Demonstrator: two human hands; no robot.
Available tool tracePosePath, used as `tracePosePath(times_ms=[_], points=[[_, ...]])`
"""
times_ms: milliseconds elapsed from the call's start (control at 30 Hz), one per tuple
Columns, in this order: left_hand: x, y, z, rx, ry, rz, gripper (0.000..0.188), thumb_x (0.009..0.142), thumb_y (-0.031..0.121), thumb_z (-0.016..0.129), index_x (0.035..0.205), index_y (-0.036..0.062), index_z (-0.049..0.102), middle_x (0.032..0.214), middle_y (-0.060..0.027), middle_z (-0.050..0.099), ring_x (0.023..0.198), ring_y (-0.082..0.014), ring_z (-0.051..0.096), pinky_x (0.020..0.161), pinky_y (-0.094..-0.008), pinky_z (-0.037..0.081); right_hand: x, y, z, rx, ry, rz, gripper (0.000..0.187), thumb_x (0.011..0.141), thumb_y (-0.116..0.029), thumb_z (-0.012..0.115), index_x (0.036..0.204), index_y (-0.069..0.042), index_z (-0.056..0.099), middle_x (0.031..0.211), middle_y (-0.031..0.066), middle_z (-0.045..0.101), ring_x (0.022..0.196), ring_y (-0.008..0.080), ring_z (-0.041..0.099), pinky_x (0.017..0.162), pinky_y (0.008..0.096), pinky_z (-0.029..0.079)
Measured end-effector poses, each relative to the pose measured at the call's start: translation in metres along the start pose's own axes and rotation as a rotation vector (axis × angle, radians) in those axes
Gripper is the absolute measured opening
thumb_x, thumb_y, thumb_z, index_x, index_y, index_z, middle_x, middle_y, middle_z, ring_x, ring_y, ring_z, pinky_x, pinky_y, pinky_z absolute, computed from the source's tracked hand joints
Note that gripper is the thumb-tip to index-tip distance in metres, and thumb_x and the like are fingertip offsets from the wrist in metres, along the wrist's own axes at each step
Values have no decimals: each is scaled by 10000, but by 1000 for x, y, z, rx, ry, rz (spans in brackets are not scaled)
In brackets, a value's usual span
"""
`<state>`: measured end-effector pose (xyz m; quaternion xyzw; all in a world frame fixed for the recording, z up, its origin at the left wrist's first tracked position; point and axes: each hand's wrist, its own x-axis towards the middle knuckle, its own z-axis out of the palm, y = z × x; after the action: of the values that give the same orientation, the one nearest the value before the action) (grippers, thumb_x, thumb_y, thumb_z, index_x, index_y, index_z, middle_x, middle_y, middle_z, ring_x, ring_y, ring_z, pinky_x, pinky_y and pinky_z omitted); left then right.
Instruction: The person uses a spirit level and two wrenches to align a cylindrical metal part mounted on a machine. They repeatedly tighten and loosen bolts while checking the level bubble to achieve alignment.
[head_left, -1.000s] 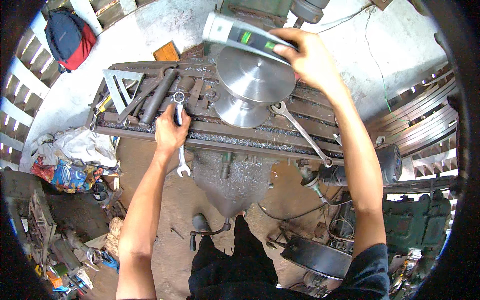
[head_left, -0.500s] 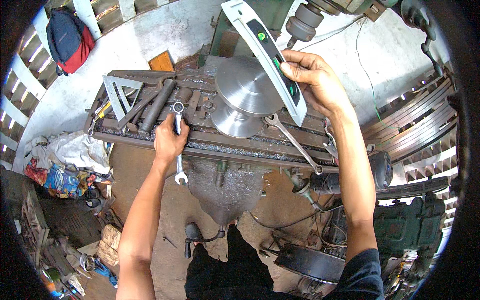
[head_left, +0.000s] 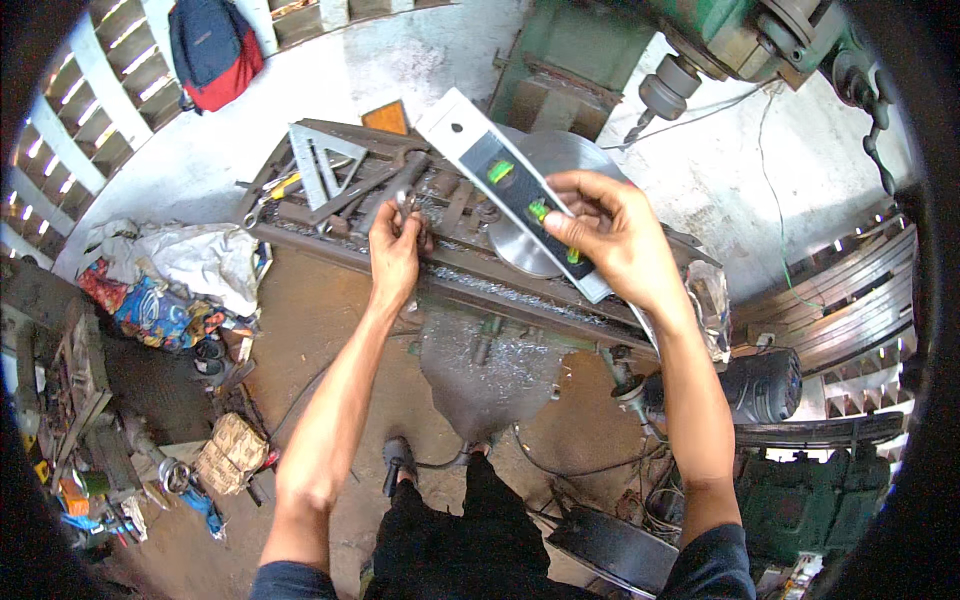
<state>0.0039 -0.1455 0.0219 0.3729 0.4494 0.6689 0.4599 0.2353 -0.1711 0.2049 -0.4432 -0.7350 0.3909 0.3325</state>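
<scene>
My right hand pinches a spirit level with a dark strip and green vials. The level slants in front of the turned steel disc and hides part of it. My left hand is closed around a combination wrench over the left part of the slotted machine table. The wrench points nearly end-on, so most of it is hidden by my fingers. Just beyond that hand lie a metal speed square and a dark steel bar.
A drill chuck with a bit hangs at the upper right from the green machine head. Metal chips litter the table. Cloths lie at the left, a motor stands at the right, and a backpack hangs at the back.
My left hand has lifted and turned the wrench from upright to nearly end-on. The level has tilted to show its face and come lower. The whole view has shifted, moving the table rightward.
</scene>
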Motion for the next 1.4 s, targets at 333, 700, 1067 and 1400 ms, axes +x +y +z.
tracePosePath(times_ms=[333,700,1067,1400], points=[[-82,98,7,-538,-302,-150,266,1045,301,604,1114,44,598,740,33,477,528,-34,317,465,-219,254,-9,-1,51,373,-144,90,326,907,-117,753,1187,29,670,1029,45,716,893,86,632,807,244,497],[-96,96,3,-200,-195,-93,135,967,170,702,1028,58,656,813,9,622,554,-44,434,479,-228,315,-20,-8,45,254,-90,45,353,911,-125,740,1220,29,664,1040,64,717,948,111,644,832,276,513],[-113,53,-21,167,-126,-223,139,1016,191,643,1064,65,675,683,78,473,527,-29,346,467,-245,248,63,54,-55,-702,187,-170,290,863,-25,703,1152,-1,710,1121,263,696,1093,421,663,953,474,511],[-113,45,-34,221,-80,-288,150,1013,211,652,1056,71,685,670,71,488,517,-29,358,458,-238,256,59,68,-50,-606,200,-121,320,841,-22,722,1160,-5,709,1128,274,688,1109,435,652,975,474,501]])
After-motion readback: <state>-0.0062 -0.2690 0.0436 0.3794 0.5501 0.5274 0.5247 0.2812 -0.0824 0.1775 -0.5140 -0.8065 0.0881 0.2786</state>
